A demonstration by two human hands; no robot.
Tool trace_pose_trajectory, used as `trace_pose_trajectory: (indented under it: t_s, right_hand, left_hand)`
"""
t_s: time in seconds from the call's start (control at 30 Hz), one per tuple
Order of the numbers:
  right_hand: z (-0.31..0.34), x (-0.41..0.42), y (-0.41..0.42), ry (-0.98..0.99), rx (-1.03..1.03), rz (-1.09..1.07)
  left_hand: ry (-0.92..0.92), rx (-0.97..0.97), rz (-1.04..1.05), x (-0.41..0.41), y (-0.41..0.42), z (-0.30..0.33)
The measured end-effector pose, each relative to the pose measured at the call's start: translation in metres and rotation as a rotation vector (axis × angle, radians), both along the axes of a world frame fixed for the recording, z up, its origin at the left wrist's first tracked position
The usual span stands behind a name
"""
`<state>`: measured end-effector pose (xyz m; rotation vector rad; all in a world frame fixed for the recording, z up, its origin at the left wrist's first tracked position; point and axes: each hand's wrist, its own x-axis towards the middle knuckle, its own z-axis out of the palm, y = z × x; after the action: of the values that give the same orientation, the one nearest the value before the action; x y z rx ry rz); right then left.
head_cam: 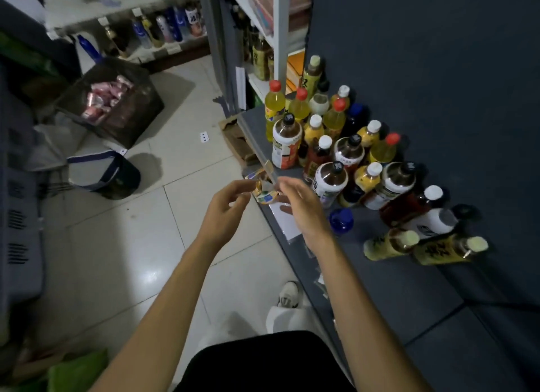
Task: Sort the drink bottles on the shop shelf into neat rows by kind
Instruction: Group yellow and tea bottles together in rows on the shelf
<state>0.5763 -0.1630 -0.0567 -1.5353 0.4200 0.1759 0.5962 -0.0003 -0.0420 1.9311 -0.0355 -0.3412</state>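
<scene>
Pinching a crumpled wrapper [264, 191], left hand [225, 213] and right hand [301, 207] meet.

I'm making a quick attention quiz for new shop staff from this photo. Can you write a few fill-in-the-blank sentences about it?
1. The yellow drink bottles at the far end of the shelf have ____ caps.
2. Both hands, left hand and right hand, hold a small crumpled ____ between them.
3. The dark crate holding pink packets stands on the ____.
4. The loose blue cap lies on the ____.

Missing words: red; wrapper; floor; shelf
</scene>
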Motion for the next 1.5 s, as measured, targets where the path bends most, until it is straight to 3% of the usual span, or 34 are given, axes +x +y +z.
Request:
trace_pose_trajectory:
  t_s: [0.4,0.63,0.93,1.07,1.27,1.5]
  right_hand:
    - [-0.016,0.134,0.013,0.049,-0.099,-0.016]
    - [-0.004,0.216,0.021,0.059,-0.284,-0.081]
    - [-0.012,0.252,-0.02,0.16,-0.526,-0.266]
    - [-0.033,0.269,-0.042,0.126,-0.65,-0.329]
    - [-0.057,0.304,-0.062,0.243,-0.756,-0.28]
    - [-0.063,0.311,-0.073,0.402,-0.658,-0.142]
  left_hand:
    - [-0.052,0.042,-0.104,0.152,0.036,-0.035]
    - [-0.078,0.149,-0.395,0.257,0.05,-0.045]
    - [-0.17,0.097,-0.598,0.335,-0.013,-0.049]
    - [-0.077,0.139,-0.638,0.358,-0.049,-0.068]
    - [-0.096,0.284,-0.81,0.392,-0.083,-0.084]
    - [0.032,0.19,-0.872,0.417,-0.105,-0.098]
